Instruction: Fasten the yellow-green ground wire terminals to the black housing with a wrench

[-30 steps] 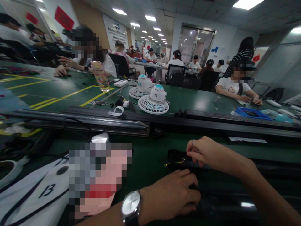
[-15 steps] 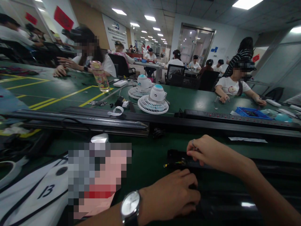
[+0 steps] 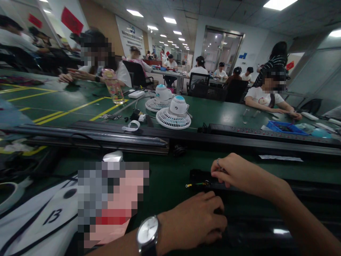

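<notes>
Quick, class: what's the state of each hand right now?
Left hand: fingers bent, grip hidden; cannot be told.
Right hand: closed in a pinch; anything held is unclear.

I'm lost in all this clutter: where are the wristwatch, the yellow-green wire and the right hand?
Wristwatch (image 3: 147, 230): head view, on its pale dial.
Yellow-green wire (image 3: 196, 184): head view, partway along its bright stretch.
Right hand (image 3: 229, 169): head view, on its back.

Head-worn view, forward and down

Two white fans (image 3: 178, 107) between a bottle (image 3: 114, 89) and a blue tray (image 3: 297, 133)
</notes>
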Tool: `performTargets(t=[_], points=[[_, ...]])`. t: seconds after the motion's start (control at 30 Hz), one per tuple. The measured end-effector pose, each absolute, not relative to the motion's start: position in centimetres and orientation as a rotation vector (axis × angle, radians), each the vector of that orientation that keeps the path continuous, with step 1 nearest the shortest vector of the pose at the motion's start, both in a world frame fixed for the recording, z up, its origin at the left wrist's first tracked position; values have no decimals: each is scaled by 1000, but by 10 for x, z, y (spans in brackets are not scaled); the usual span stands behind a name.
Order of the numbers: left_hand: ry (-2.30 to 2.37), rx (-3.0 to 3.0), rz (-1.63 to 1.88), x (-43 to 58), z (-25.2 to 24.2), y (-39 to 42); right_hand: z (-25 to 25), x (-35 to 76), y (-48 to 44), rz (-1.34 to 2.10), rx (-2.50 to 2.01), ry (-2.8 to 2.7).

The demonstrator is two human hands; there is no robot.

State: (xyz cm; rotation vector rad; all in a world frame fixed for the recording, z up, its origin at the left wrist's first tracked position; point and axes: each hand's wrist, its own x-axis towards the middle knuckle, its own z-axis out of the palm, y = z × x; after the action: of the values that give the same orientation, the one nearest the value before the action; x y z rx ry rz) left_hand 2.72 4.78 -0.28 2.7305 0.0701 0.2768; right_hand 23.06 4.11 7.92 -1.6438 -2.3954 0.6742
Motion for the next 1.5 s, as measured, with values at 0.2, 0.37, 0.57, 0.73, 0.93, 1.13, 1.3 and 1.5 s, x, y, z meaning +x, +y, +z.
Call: performTargets(t=[0.2,0.37,0.57,0.73,0.93,1.13,1.3,1.5], points=[[72,2741,280,27,-2,48,81,228,41,630,-1642,-2407],[70,2746,280,26,-1,48,82,231,41,690,-1637,-2398],[73,2739,268,27,-2,49,82,235,41,738,-1655,-2387],[70,2727,293,27,-3,49,79,236,43,662,-1661,-2394],[83,2739,281,27,-1,47,79,237,43,602,-1620,-2421],[86,2728,295,26,-2,47,86,234,43,570,-1655,-2414],[81,2721,304,26,-2,47,82,235,43,584,-1657,-2404],[78,2730,246,27,2,48,81,236,43,609,-1660,-2386]])
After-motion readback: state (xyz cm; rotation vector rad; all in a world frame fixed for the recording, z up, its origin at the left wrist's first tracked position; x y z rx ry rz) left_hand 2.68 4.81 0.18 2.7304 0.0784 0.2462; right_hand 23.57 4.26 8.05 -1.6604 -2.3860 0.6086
